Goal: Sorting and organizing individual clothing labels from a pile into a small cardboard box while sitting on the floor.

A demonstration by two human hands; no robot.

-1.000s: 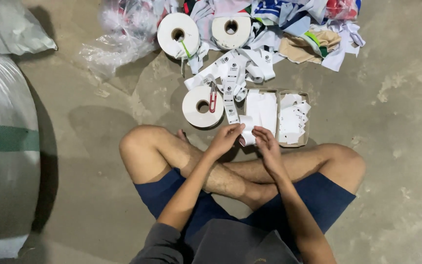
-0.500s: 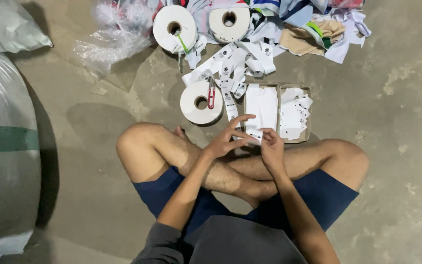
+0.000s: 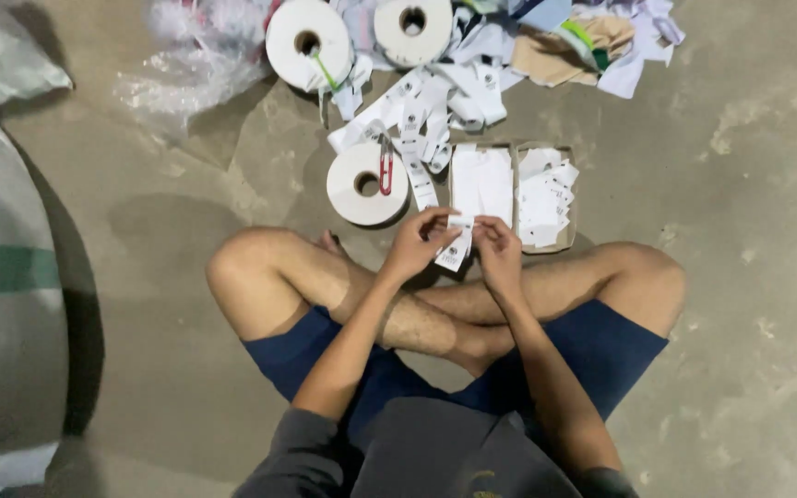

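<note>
Left hand [image 3: 417,247] & right hand [image 3: 498,251] meet just above the crossed shins of a person seated on a concrete floor [image 3: 749,212]. Both hands pinch a short white printed label strip [image 3: 455,247] between them, fingers closed narrow on it; left hand's thumb & forefinger grip the upper edge, right hand holds the other side. The strip hangs between the hands, its lower end tilted down to the left.

Directly beyond the hands, touching range, sits a shallow cardboard tray [image 3: 569,242] w/ two compartments: left compartment holds a flat stack of white labels, right one a looser pile of cut labels.

Just left of the tray lies a white label roll [image 3: 362,189] flat on the floor, red scissors [image 3: 386,171] resting on top. A loose tangle of label tape [image 3: 426,120] runs from there up toward two more white rolls [image 3: 311,41] near the top edge. Crumpled clear plastic [image 3: 186,74] lies top left; paper & fabric scraps [image 3: 592,41] top right. A large pale sack [image 3: 2,277] w/ a green band fills the left edge.
</note>
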